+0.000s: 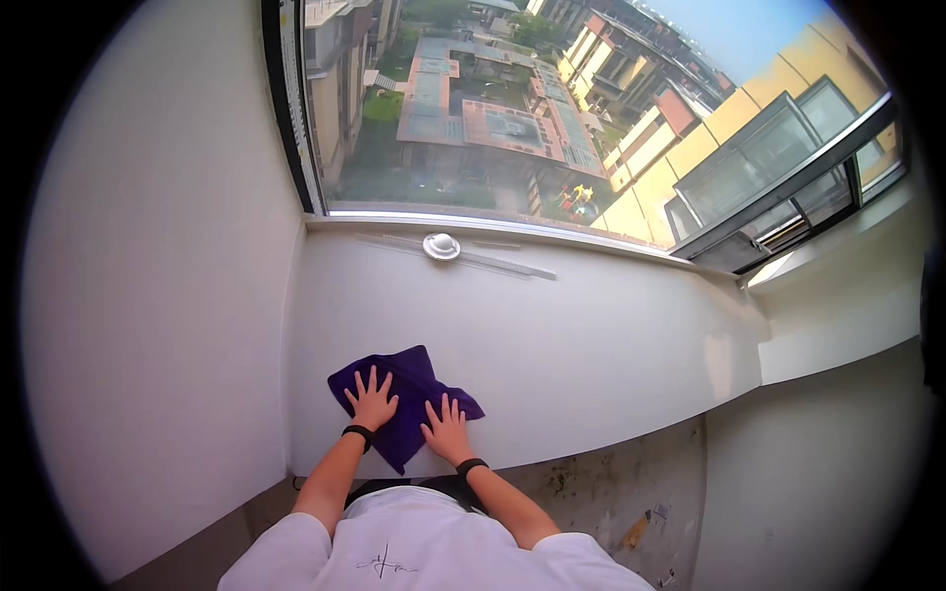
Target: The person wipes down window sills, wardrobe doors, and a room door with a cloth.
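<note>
Cloth (pixel 408 402) under hands (pixel 372 405) (pixel 449 434), corner toward window (pixel 493 128)

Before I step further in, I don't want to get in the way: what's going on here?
A person at a white ledge below a window has both hands spread on a dark purple cloth. The left hand and the right hand lie on top of it, not gripping it. The cloth is rumpled, near the ledge's front edge. Closer to the window sit a white round object and thin strips, untouched.
</note>
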`<action>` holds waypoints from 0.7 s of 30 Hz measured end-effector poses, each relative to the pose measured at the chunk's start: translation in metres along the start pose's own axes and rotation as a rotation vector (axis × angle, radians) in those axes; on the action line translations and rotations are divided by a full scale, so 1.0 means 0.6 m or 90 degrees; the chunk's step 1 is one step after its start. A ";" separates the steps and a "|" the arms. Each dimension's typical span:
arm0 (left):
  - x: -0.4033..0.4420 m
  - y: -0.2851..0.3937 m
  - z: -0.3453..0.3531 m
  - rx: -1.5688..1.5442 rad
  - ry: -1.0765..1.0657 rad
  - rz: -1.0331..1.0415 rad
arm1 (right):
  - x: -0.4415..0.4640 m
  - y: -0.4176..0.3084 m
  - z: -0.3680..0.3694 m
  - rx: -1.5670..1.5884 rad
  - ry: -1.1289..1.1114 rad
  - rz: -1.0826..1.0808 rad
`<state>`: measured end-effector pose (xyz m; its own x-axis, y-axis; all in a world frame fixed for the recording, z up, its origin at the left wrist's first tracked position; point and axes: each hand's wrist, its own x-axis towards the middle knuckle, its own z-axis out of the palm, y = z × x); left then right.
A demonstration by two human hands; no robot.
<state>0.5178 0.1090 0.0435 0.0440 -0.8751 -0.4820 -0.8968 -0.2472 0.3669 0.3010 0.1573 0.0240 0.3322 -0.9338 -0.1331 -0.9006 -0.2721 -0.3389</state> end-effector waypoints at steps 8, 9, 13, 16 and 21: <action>0.073 -0.055 -0.026 0.052 -0.109 0.071 | 0.035 0.029 -0.004 -0.008 -0.213 -0.062; 0.081 -0.058 -0.032 0.061 -0.110 0.075 | 0.054 0.042 -0.010 -0.026 -0.256 -0.048; 0.156 -0.050 -0.081 0.015 -0.064 0.043 | 0.204 0.073 -0.038 -0.009 -0.253 0.049; 0.205 -0.037 -0.111 0.006 -0.049 -0.018 | 0.313 0.052 -0.031 0.000 -0.295 0.078; 0.267 -0.028 -0.144 -0.007 -0.017 -0.064 | 0.420 0.033 -0.050 0.033 -0.335 0.062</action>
<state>0.5782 -0.0630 0.0290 0.1223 -0.8341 -0.5379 -0.8837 -0.3383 0.3235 0.3587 -0.0901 0.0120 0.3559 -0.7076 -0.6105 -0.9234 -0.1659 -0.3461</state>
